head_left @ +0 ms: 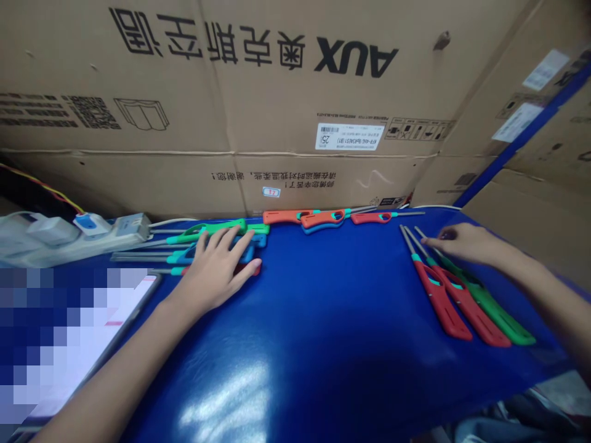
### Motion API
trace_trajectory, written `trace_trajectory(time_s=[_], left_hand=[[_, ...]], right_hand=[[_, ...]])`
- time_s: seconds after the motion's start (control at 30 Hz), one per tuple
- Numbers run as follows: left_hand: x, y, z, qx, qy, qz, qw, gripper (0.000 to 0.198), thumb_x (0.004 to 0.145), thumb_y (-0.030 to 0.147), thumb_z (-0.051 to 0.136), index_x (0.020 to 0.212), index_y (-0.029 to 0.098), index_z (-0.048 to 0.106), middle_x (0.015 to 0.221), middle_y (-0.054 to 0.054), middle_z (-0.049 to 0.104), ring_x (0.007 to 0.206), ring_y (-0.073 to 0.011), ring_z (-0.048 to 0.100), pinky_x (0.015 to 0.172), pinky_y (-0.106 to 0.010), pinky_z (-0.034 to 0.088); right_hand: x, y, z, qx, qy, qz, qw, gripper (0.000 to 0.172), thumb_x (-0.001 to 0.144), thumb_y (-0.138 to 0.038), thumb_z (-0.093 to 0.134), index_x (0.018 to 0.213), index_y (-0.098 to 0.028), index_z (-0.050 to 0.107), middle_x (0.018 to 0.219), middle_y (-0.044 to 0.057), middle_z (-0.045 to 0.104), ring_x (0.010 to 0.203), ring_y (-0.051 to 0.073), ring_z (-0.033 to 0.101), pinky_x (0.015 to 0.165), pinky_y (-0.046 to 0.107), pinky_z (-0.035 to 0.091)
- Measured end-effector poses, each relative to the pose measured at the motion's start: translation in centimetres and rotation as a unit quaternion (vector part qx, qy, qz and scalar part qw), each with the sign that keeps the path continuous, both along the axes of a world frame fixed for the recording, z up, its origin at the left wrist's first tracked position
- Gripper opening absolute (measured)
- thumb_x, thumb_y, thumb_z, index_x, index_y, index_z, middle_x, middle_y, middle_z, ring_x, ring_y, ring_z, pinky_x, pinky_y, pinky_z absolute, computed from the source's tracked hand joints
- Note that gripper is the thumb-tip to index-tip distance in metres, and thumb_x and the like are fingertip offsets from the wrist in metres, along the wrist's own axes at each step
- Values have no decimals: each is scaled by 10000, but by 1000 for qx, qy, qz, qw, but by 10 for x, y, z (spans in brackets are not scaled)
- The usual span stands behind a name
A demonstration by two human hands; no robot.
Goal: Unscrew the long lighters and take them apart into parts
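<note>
At ten o'clock on the blue tabletop [323, 320], the left hand [219, 267] spreads its fingers apart over a pile of lighters [261, 239], whose nozzles point to nine, apparently leaving the handles under the palm. At three, the right hand [466, 242] bends its fingers by the nozzle end of a green lighter [503, 314] (whether they pinch it, I cannot tell). Two red lighters [447, 304] lie beside it, handles towards five, seemingly aligned for tidiness. Towards twelve, orange lighters [284, 216] lie along the cardboard wall [277, 129], which probably backs them.
</note>
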State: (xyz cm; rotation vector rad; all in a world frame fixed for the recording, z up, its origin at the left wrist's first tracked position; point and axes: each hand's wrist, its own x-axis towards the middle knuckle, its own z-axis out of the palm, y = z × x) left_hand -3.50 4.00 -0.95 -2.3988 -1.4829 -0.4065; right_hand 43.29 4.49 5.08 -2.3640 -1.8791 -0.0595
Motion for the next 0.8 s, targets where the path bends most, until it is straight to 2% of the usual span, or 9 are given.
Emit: trace_trajectory(time_s=[0.13, 0.23, 0.3, 0.43, 0.5, 0.57, 0.67, 0.73, 0.8], left_hand=[[-2, -2, 0, -12, -4, -22, 1000, 619, 935, 544, 411, 1414, 156, 466, 1419, -210, 480, 1321, -409, 402, 1081, -658, 265], [-3, -1, -1, -15, -4, -27, 1000, 653, 902, 571, 463, 1404, 153, 478, 1422, -222, 472, 1326, -427, 393, 1073, -685, 254], [-2, -1, 0, 2, -25, -43, 999, 640, 888, 552, 499, 1382, 144, 497, 1408, -226, 485, 1321, -428, 403, 1071, -692, 261], [7, -9, 2, 81, -99, -185, 974, 389, 879, 348, 567, 1220, 163, 597, 1235, -164, 633, 1215, -329, 548, 1086, -586, 357], [18, -21, 4, 97, -117, -262, 953, 315, 855, 273, 599, 1152, 169, 620, 1130, -136, 679, 1131, -291, 605, 1052, -526, 423], [32, -36, 5, 54, -110, -310, 943, 334, 844, 285, 611, 1153, 158, 616, 1108, -145, 680, 1091, -298, 612, 997, -509, 465], [51, -58, 5, -82, -119, -326, 934, 573, 782, 404, 656, 1285, 154, 543, 1203, -160, 628, 1096, -321, 570, 936, -502, 482], [60, -69, 5, -166, -122, -299, 931, 765, 699, 470, 716, 1359, 166, 477, 1216, -148, 608, 1071, -328, 542, 922, -512, 474], [67, -76, 4, -215, -131, -240, 938, 855, 669, 528, 734, 1382, 155, 446, 1184, -149, 601, 1037, -335, 523, 910, -545, 454]], right_hand=[[-33, -12, -10, -142, 20, 23, 989, 308, 825, -416, 612, 771, -126, 701, 759, 172, 716, 684, 265, 668, 616, 315, 442], [-48, -19, -10, -171, -1, 21, 985, 247, 857, -323, 571, 877, -101, 679, 870, 217, 718, 807, 312, 680, 677, 342, 450], [-60, -23, -8, -182, -12, 38, 983, 215, 857, -308, 570, 891, -121, 669, 917, 203, 719, 854, 313, 682, 690, 337, 452], [-100, -27, -6, -188, -23, 110, 976, 235, 855, -400, 573, 772, -194, 648, 811, 103, 725, 791, 266, 689, 653, 305, 448], [-125, -27, -10, -174, -26, 134, 975, 313, 858, -461, 558, 703, -201, 637, 755, 103, 713, 768, 268, 692, 632, 307, 450], [-148, -26, -13, -145, -26, 143, 979, 384, 878, -493, 520, 675, -190, 642, 758, 141, 707, 798, 296, 695, 647, 329, 465], [-171, -22, -14, -95, -3, 152, 984, 418, 888, -502, 506, 678, -171, 651, 754, 173, 698, 806, 324, 694, 678, 370, 489], [-177, -21, -10, -56, 26, 164, 984, 366, 871, -488, 540, 743, -165, 655, 791, 160, 700, 809, 313, 687, 702, 381, 503], [-176, -23, -4, -8, 57, 185, 981, 285, 884, -430, 538, 897, -168, 650, 911, 128, 699, 853, 261, 676, 754, 353, 516]])
